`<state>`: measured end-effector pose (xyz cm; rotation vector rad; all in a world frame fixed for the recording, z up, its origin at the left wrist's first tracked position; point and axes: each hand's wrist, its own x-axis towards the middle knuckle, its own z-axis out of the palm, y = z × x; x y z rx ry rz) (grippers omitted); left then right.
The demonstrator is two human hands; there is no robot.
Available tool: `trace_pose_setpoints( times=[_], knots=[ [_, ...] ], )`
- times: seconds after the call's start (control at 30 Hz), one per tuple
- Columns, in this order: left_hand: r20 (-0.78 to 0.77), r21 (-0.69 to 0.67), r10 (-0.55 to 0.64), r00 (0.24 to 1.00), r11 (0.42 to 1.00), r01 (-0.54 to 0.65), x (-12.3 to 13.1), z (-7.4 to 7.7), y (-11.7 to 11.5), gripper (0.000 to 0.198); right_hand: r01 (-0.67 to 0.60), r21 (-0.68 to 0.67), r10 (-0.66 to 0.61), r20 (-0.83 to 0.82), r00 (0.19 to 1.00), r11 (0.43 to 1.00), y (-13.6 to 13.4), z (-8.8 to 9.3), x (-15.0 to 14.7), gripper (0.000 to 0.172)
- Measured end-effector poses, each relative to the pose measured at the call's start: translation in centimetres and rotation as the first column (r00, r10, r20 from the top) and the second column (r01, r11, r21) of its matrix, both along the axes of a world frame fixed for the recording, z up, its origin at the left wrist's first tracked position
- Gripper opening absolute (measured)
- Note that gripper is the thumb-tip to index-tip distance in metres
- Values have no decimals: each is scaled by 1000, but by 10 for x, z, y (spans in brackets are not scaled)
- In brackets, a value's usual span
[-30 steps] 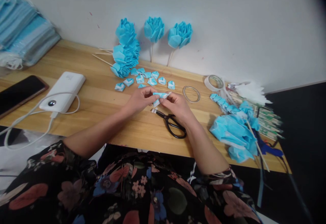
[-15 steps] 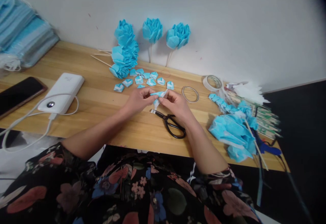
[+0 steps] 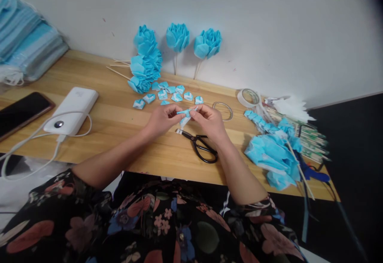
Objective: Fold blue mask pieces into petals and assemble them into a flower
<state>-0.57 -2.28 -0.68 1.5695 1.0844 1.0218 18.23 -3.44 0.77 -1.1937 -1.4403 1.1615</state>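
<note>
Between both hands is a small piece of blue-and-white fabric, partly folded, one end hanging down. My left hand pinches its left edge with thumb and fingers. On the other side my right hand pinches the right part; the fingers hide some of it. Just below lie black-handled scissors, blades pointing to the upper left. Several small folded blue-and-white pieces are scattered on the wooden table beyond my hands. A thin ring rests beside my right hand.
Blue fabric roses on sticks stand against the wall, others piled left. At left are a power bank, a phone and packed face masks. Tape, crumpled blue fabric and a blue-handled tool lie right.
My right fingers have shifted slightly over the fabric piece, and its top edge now looks narrower. The view has moved very slightly; everything on the table stays put.
</note>
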Motion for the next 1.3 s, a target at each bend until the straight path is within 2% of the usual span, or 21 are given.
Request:
trace_pose_setpoints(
  times=[0.17, 0.33, 0.4, 0.5, 0.57, 0.67, 0.8, 0.9, 1.03, 1.1, 1.2, 1.3],
  knots=[
    [23, -2, 21, 1000, 1000, -21, 0, 1, 0, 22, -18, 8, 18, -23, 1000, 1000, 0, -2, 1, 22],
    [149, -120, 67, 987, 992, -49, -3, 6, 6, 19, 8, 36, -8, -17, 1000, 999, 0, 3, 4, 33],
    [188, -163, 113, 976, 983, -83, -4, 9, 8, 17, 26, 65, -29, 49, 998, 998, 2, 3, 6, 28],
    [233, -209, 176, 956, 970, -127, -5, 10, 11, 17, -11, 97, -14, 254, 967, 995, 2, 2, 9, 20],
    [274, -234, 202, 940, 962, -139, -5, 9, 12, 16, -101, 98, 50, 424, 904, 990, 0, 4, 11, 16],
    [318, -261, 222, 922, 955, -140, -5, 8, 14, 19, -275, 41, 188, 633, 751, 960, -6, 11, 12, 15],
    [341, -275, 238, 909, 950, -146, -5, 4, 18, 20, -412, -69, 312, 768, 559, 909, -13, 18, 9, 11],
    [358, -290, 249, 900, 946, -146, -5, 4, 19, 19, -442, -76, 299, 836, 460, 894, -18, 20, 3, 8],
    [367, -327, 249, 896, 936, -126, -5, 6, 18, 21, -481, -15, 197, 923, 330, 877, -24, 22, -8, 7],
    [373, -339, 241, 896, 934, -110, -4, 8, 16, 21, -478, -8, 164, 944, 287, 878, -25, 24, -14, 8],
    [383, -347, 242, 892, 932, -104, -2, 10, 14, 19, -473, -45, 182, 951, 249, 880, -26, 27, -17, 13],
    [393, -337, 232, 890, 937, -95, -2, 10, 13, 19, -470, -59, 216, 933, 289, 881, -25, 25, -16, 17]
  ],
)
